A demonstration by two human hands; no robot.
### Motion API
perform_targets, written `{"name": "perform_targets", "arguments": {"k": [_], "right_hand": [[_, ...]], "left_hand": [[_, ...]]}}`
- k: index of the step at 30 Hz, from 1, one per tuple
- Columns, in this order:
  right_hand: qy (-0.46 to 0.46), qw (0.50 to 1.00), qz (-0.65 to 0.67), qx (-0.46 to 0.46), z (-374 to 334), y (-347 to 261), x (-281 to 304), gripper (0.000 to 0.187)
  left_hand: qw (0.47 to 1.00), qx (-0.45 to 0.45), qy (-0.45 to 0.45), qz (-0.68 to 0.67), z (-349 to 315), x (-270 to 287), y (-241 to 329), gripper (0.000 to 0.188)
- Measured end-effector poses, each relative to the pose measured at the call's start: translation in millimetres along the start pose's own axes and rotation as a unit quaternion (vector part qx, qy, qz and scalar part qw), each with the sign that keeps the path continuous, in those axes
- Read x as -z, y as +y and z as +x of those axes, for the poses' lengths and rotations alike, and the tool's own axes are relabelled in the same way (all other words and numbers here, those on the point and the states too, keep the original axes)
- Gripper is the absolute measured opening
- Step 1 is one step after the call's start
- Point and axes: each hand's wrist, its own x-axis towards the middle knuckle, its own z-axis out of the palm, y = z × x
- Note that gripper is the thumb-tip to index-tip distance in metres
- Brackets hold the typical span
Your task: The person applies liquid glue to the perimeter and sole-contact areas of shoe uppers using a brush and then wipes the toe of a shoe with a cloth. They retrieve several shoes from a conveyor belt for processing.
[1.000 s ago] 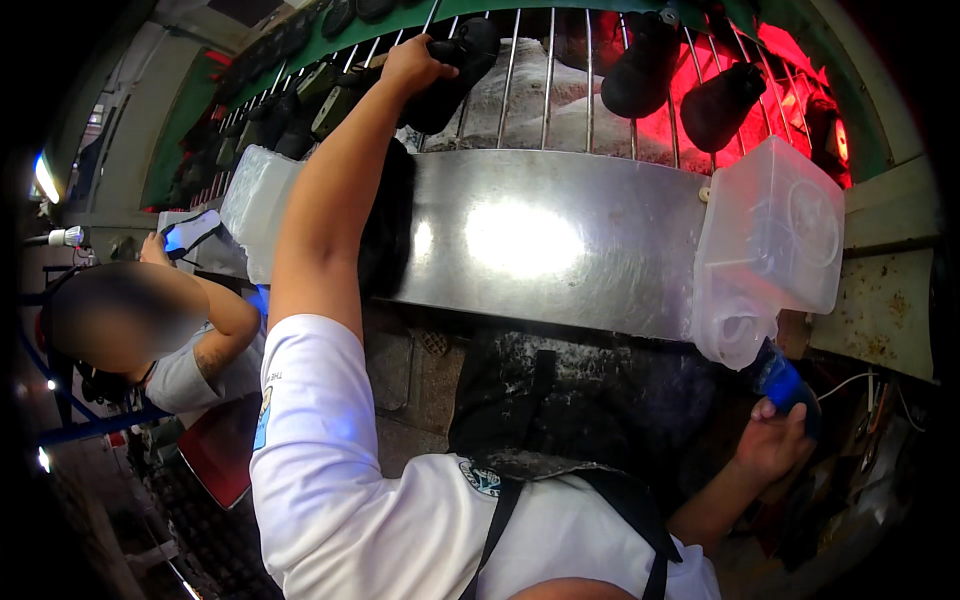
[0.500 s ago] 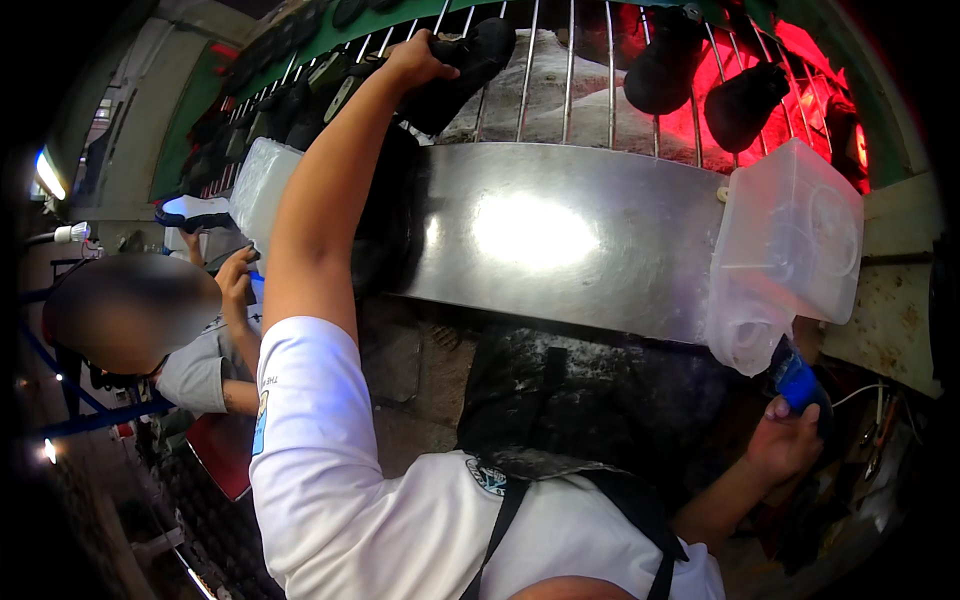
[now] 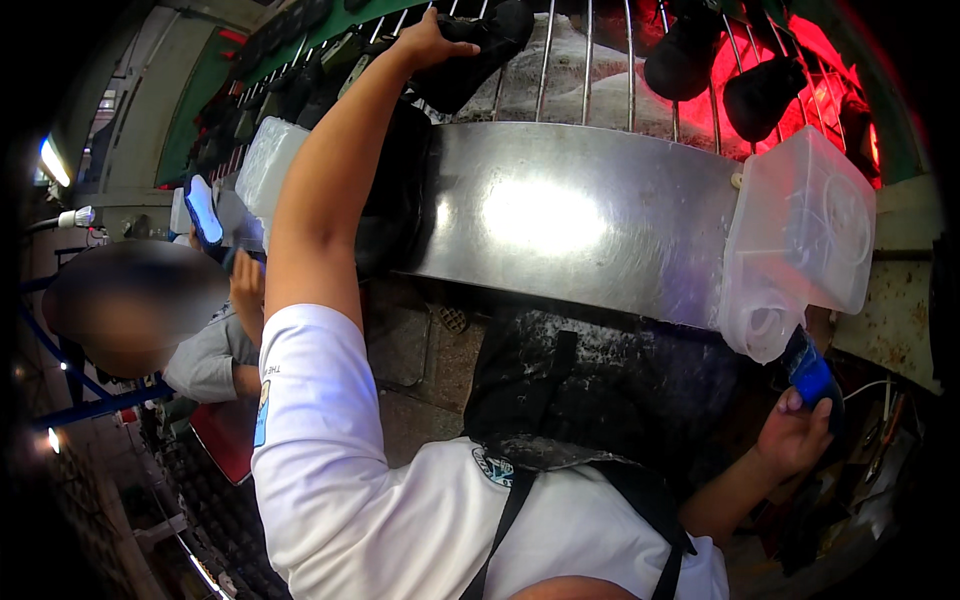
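Note:
My left hand point(image 3: 433, 42) reaches to the far side, with thumb and fingers closed on a black shoe point(image 3: 484, 58) over the metal bars. At the lower right my right hand point(image 3: 796, 436) has its fingers curled against a dark blue object point(image 3: 814, 377). That object glows bright blue on one face, and its kind is unclear. Its upper end is beside the lower part of a translucent plastic container point(image 3: 800, 230). More black shoes point(image 3: 764, 97) rest on the bars to the right, near a red glow.
A shiny metal panel point(image 3: 620, 240) curves below the metal bars point(image 3: 587, 65). At left a co-worker's hand point(image 3: 246, 284) is near a shoe with a light, blue-edged sole point(image 3: 202, 210). A second translucent box point(image 3: 270, 165) stands beyond my left arm. A black apron point(image 3: 560, 390) hangs before me.
The whole view has shifted slightly. My left hand still grips the black shoe, and my right keeps the blue object. The co-worker's light-soled shoe has tilted upright.

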Motion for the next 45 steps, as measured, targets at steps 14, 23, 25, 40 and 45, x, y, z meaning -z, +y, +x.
{"name": "perform_targets", "arguments": {"k": [14,23,25,40,45], "right_hand": [[-0.338,0.86,-0.362,0.125,48,-52,-10,0.028],[-0.268,0.82,-0.494,0.11,54,-33,-52,0.049],[-0.219,0.83,-0.488,0.158,49,-20,-49,0.056],[-0.071,0.555,-0.825,0.08,107,57,44,0.039],[-0.038,0.555,-0.83,-0.023,113,46,57,0.037]], "left_hand": [[0.989,0.128,0.058,0.055,-212,99,-19,0.109],[0.979,0.095,0.178,-0.038,-231,19,-5,0.101],[0.978,0.13,0.145,-0.074,-231,23,7,0.094],[0.964,-0.014,0.049,-0.262,-260,55,94,0.078],[0.98,-0.05,0.011,-0.193,-258,41,142,0.081]]}}
